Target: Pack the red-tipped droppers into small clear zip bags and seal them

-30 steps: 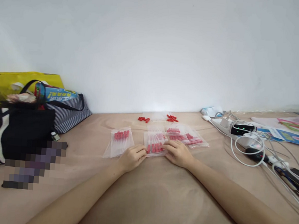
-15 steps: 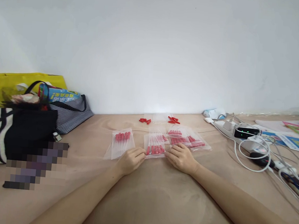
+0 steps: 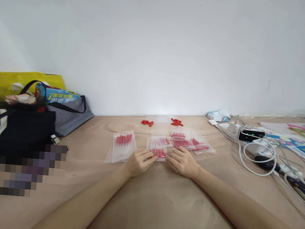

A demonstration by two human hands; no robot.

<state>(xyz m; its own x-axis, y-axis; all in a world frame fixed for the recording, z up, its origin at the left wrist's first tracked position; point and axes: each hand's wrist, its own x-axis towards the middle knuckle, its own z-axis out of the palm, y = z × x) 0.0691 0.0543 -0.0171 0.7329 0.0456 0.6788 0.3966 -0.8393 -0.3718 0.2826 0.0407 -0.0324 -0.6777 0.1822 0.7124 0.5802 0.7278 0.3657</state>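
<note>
A clear plastic bag lies flat in front of me, holding several slim pale sticks with red ends. At its near left corner, my left hand is closed, thumb and fingers pinching the edge. My right hand is closed on the near right corner of the same bag, its fingertips partly hidden. Left of this bag lies another clear bag with red-ended sticks inside. To the right, overlapping clear bags hold more red pieces.
Two small piles of loose red pieces, a left pile and a right pile, lie near the wall. A power strip with tangled white cables is at the right. A black-and-white bag and a striped bag stand left.
My left hand has slid a little to the right along the bag's near edge, closer to my right hand. My right hand has barely moved. The view has shifted slightly.
</note>
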